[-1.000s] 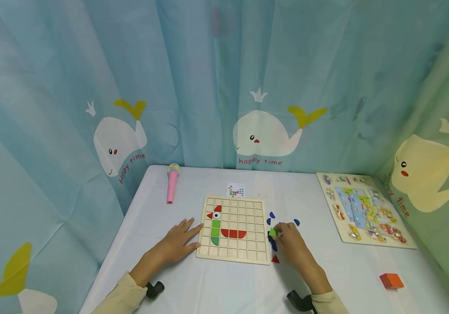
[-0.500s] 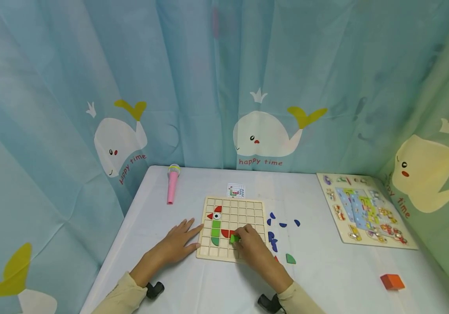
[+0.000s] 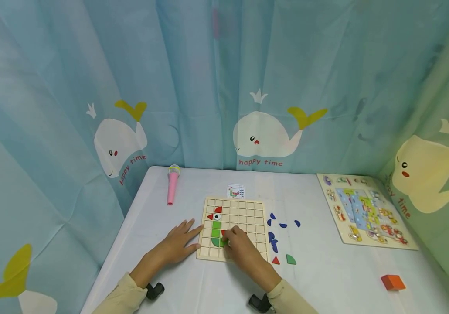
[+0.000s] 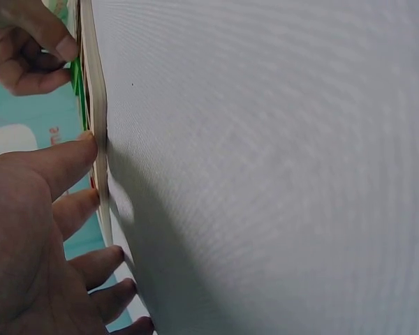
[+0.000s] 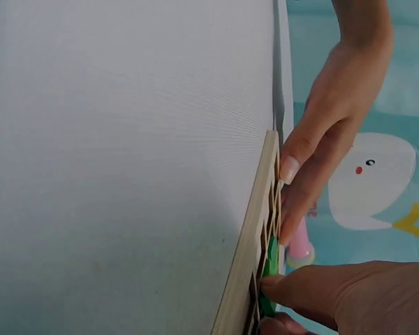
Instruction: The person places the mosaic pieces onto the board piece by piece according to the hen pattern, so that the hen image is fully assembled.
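Wooden grid board on the white counter, taken as landmark. The right hand lies over the board's near middle cells, fingertips curled down on a green piece, which sits directly under those fingertips in the lower rows, just right of the green column of the bird figure; in the right-wrist view the fingers pinch the green piece against the grid. The left hand lies flat and spread, fingers straight, holding nothing, its fingertips touching the board's left edge; the right hand is the nearer to the piece. Loose blue, red and green pieces lie just right of the board, a small pattern card just behind it. Legible writing: "happy time" on the whale curtain.
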`<state>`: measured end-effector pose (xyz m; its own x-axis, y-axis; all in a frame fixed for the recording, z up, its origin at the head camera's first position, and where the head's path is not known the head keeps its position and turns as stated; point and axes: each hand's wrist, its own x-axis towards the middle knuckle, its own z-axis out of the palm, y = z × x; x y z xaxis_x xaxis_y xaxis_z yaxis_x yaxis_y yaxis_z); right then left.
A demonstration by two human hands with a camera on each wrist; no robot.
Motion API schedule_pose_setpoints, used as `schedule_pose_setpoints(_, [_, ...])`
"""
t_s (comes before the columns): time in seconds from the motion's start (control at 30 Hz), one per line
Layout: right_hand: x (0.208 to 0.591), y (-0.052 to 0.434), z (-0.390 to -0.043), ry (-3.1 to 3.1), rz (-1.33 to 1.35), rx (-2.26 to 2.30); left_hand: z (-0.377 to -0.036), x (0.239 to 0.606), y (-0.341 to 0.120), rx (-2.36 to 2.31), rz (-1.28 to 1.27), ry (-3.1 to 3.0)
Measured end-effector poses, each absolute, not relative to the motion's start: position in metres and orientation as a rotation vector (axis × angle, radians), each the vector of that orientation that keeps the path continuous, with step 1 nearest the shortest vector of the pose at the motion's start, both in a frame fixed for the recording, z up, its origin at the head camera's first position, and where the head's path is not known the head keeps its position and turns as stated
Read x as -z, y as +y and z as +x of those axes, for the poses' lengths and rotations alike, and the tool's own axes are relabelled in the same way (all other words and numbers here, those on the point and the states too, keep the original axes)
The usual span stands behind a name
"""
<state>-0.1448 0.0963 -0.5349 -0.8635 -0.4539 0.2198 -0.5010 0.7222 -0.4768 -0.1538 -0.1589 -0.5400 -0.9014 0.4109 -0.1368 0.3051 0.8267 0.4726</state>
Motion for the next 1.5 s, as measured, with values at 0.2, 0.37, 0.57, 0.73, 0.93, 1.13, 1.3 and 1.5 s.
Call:
schedule_pose_setpoints(0.2, [0.531,0.097,-0.143,-2.84,0.833,-0.824,-0.154,0.54,-0.16,-0.642,0.56,2.79])
schedule_pose_setpoints(0.37, [0.53,0.098,-0.143,-2.844,0.858,-0.803,-0.154,0.539,-0.161,-0.652,0.561,2.791])
schedule_pose_setpoints(0.57, [0.524,0.107,-0.141,-2.863,0.861,-0.777,-0.154,0.539,-0.161,-0.641,0.565,2.794])
schedule_pose_setpoints(0.73, [0.508,0.137,-0.134,-2.918,0.769,-0.744,-0.153,0.539,-0.159,-0.645,0.563,2.789])
schedule_pose_setpoints(0.93, [0.496,0.188,-0.129,-3.108,0.525,-0.705,-0.152,0.54,-0.159,-0.65,0.548,2.794])
schedule_pose_setpoints(1.13, [0.499,0.232,-0.124,-3.248,0.353,-0.701,-0.151,0.538,-0.158,-0.653,0.555,2.793])
schedule_pose_setpoints(1.3, [0.509,0.25,-0.126,-3.277,0.328,-0.743,-0.151,0.538,-0.157,-0.646,0.547,2.797])
schedule_pose_setpoints(1.5, [0.519,0.259,-0.131,-3.278,0.18,-0.734,-0.152,0.539,-0.157,-0.641,0.555,2.798])
